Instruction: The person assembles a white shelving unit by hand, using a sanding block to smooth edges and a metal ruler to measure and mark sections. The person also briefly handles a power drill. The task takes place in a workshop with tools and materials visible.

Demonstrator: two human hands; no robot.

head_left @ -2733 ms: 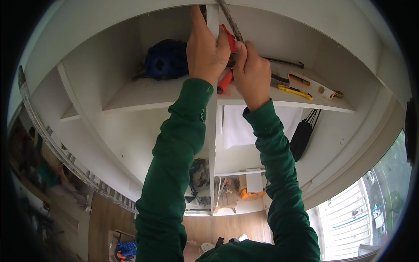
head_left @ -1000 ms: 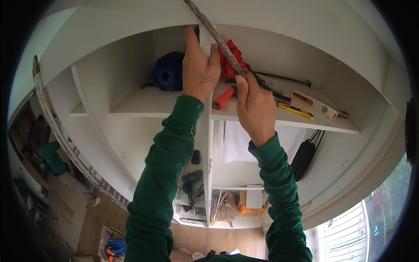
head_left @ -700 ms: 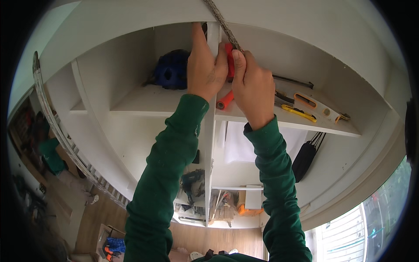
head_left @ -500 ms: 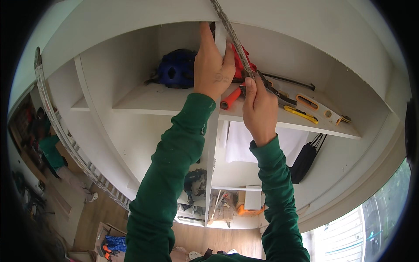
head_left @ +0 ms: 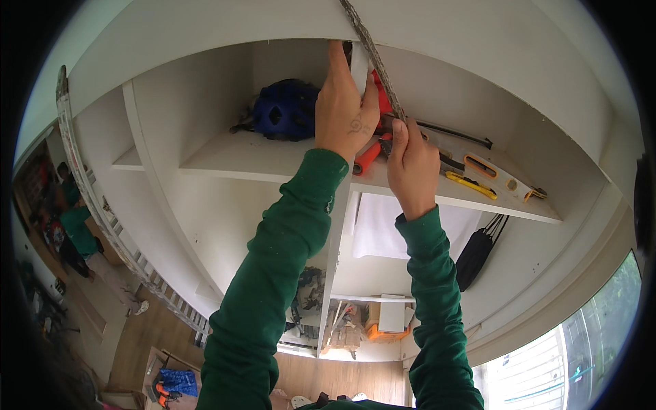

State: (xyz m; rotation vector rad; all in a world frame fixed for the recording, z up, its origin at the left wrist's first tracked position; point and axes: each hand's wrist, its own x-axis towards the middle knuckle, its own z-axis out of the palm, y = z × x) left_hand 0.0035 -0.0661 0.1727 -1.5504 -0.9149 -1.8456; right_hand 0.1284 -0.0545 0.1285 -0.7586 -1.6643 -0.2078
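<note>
My left hand (head_left: 347,113) is wrapped round the front edge of a white upright divider (head_left: 359,65), with one finger stretched up toward the cabinet's top board. In my right hand (head_left: 414,167), thumb and fingers close on the lower end of a long, narrow, mottled grey strip (head_left: 374,58). It slants up to the left, past the board; its kind is unclear. Between the hands lie an orange-red tube (head_left: 366,160) and something red (head_left: 384,96), partly hidden. A blue helmet (head_left: 281,111) sits left of my left hand.
Right on the shelf (head_left: 533,208) are a yellow utility knife (head_left: 471,185), a spirit level (head_left: 511,181) and a black rod (head_left: 454,132). Below hangs a black drawstring bag (head_left: 477,256). A ladder (head_left: 102,188) stands left; beyond it is a person in green (head_left: 78,229).
The view has shifted slightly, so both hands appear a little further right and lower. Their grips on the divider and the strip look the same. The person at far left has changed posture.
</note>
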